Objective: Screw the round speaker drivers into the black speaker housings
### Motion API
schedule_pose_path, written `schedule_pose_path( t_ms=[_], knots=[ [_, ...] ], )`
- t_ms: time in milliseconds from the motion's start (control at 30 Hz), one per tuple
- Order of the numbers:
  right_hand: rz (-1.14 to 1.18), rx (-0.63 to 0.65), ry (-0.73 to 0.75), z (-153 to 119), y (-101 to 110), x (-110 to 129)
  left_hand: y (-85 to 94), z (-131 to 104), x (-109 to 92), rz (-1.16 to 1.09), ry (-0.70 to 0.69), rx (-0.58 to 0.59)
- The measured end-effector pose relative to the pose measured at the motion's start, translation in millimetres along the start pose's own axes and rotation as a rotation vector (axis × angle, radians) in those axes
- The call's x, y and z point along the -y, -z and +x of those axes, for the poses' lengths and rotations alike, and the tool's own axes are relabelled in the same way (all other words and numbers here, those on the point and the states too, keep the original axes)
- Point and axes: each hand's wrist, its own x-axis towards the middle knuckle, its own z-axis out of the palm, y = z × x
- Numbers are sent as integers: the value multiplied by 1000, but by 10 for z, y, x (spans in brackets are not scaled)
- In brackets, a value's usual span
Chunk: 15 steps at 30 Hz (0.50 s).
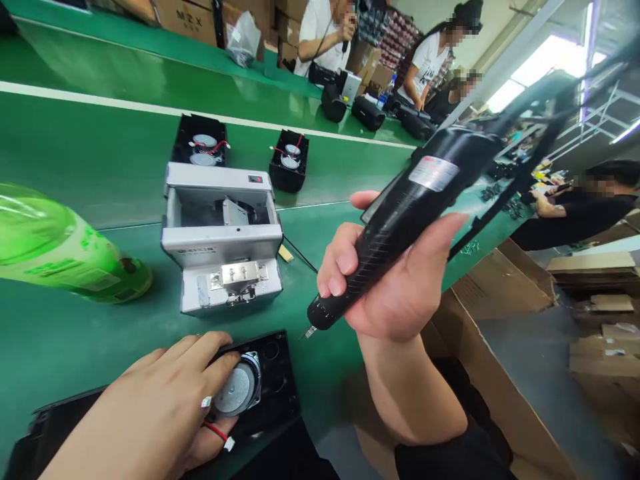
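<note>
My right hand (400, 280) is wrapped round a black electric screwdriver (395, 233), its bit pointing down and left in the air above the bench. Below it to the left, my left hand (175, 387) has its thumb and fingers closed about the rim of a round grey speaker (236, 387). That speaker sits in a black plastic housing (281, 373) lying on the green bench. A red wire (215, 430) with a white connector sticks out near my thumb. My palm and wrist cover part of the housing.
A grey metal screw feeder (225, 240) stands behind the housing. Two black housings with speakers, one at left (203, 143) and one at right (289, 160), sit beyond it. A green bottle (65, 247) is at left, a cardboard box (500, 373) at right. Several people work farther off.
</note>
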Motion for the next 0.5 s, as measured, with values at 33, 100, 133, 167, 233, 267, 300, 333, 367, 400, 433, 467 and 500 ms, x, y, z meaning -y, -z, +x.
schedule_pose_path(
  t_ms=[33,100,133,167,233,267,300,333,367,400,433,467,500],
  knots=[
    [0,7,14,19,-94,38,102,68,-53,-23,22,59],
    [-12,43,83,66,-272,70,331,187,-163,-72,67,194],
    [-24,62,125,93,-353,56,438,231,-213,-77,101,244],
    [-40,76,156,122,-427,21,527,262,-258,-84,117,278],
    [-68,107,223,177,-549,-102,632,284,-324,-99,137,286],
    [-74,125,275,201,-595,-181,648,280,-343,-110,137,272],
    [-76,148,329,220,-632,-264,644,270,-353,-123,140,252],
    [-76,175,380,234,-659,-344,626,256,-356,-133,146,235],
    [-77,204,413,242,-678,-416,602,241,-352,-146,151,221],
    [-85,229,426,246,-691,-475,576,227,-344,-159,156,209],
    [-94,247,428,246,-700,-518,554,214,-333,-174,162,202],
    [-102,257,422,244,-706,-545,537,201,-322,-188,168,197],
    [-112,254,408,243,-711,-557,527,186,-311,-203,173,194]
  ],
)
